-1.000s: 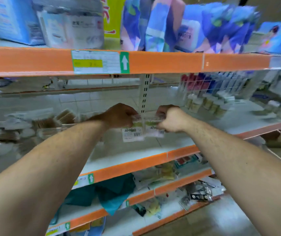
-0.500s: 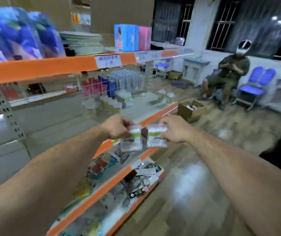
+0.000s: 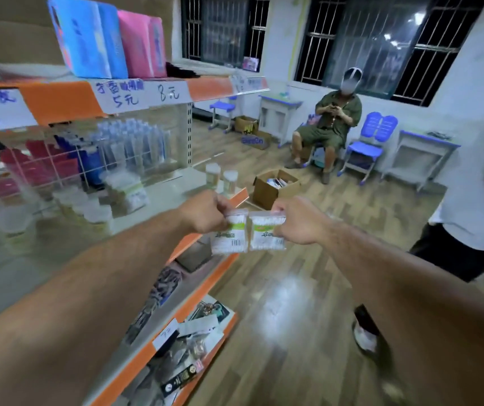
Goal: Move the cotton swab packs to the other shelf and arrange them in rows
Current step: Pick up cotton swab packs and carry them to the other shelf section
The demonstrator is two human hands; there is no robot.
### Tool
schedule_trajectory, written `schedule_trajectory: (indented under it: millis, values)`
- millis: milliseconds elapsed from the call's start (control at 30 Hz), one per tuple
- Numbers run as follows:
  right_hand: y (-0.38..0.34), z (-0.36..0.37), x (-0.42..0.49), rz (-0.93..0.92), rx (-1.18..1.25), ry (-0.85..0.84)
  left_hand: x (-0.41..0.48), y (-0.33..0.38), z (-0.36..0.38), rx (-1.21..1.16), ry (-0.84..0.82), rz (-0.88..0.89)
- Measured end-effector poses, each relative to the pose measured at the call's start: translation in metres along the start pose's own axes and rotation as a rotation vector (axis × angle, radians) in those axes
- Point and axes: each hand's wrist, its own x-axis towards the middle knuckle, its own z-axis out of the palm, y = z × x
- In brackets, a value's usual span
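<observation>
Each of my hands carries one clear cotton swab pack with a green and white label. My left hand pinches the top of the left pack. My right hand pinches the top of the right pack. Both packs hang side by side in the air, past the orange front edge of the middle shelf. On that shelf lies another stack of swab packs, with round swab tubs near the shelf's right end.
The top shelf bears blue and pink boxes and handwritten price labels. Lower shelves hold mixed packets. A cardboard box stands on the wood floor. One person sits by the window; another stands close on the right.
My view has swung right, from facing the shelves to the shelf's end and the room. Both hands stay holding their packs and have moved with me along the shelf.
</observation>
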Motion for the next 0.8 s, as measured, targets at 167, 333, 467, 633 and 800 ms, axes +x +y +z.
schedule_trajectory:
  millis: [167,333,467,633,800]
  values:
    - [-0.002,0.003,0.09,-0.041,0.048,0.023,0.063,-0.032,-0.029,0.008,0.061,-0.046]
    - [-0.017,0.023,0.179,-0.157,0.06,-0.095,0.093,-0.078,-0.057,0.071,0.109,-0.179]
    - [-0.043,0.045,0.253,-0.33,-0.032,-0.125,0.104,-0.109,-0.076,0.113,0.233,-0.289]
    - [-0.08,0.073,0.325,-0.593,-0.104,-0.225,0.1,-0.145,-0.091,0.159,0.314,-0.514]
    - [-0.101,0.083,0.366,-0.777,0.032,-0.29,0.086,-0.149,-0.09,0.227,0.468,-0.645]
